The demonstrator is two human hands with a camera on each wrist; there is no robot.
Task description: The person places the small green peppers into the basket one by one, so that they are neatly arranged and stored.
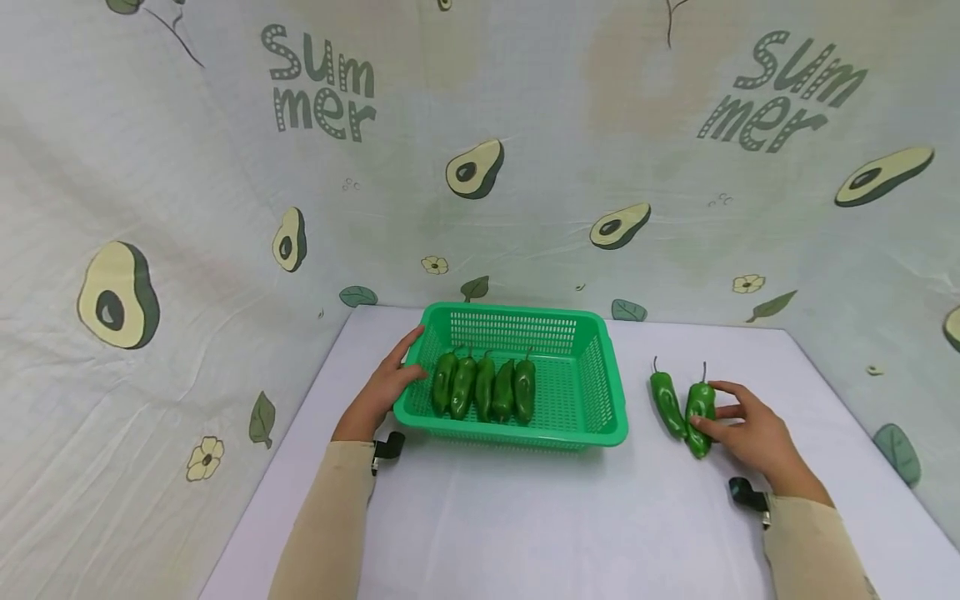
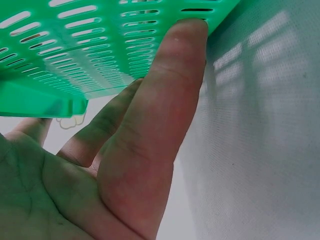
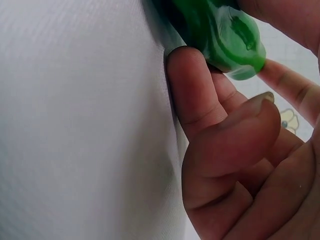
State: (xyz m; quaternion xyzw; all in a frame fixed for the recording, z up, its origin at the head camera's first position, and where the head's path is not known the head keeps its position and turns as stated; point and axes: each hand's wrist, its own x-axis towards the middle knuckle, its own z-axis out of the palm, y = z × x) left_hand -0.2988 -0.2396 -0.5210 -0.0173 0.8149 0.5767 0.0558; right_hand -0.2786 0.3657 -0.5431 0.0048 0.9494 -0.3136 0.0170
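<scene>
At the left end of a green plastic basket (image 1: 510, 432), my left hand (image 1: 382, 387) grips the rim, thumb over the edge. In the left wrist view, fingers (image 2: 170, 95) of that hand press on the slotted wall (image 2: 90, 55) from outside. Several green chili peppers (image 1: 484, 387) lie side by side in the basket's left half, stems pointing away. To the right of the basket, my right hand (image 1: 753, 433) pinches a green chili pepper (image 1: 701, 404) between thumb and fingers. Its shiny body (image 3: 225, 40) shows among the fingers in the right wrist view.
Another green chili pepper (image 1: 667, 403) lies on the white tabletop (image 1: 555, 525), just left of the pinched one. Behind and beside the table hangs a pale cloth (image 1: 547, 100) printed with avocados and lettering. A small black camera sits on each wrist.
</scene>
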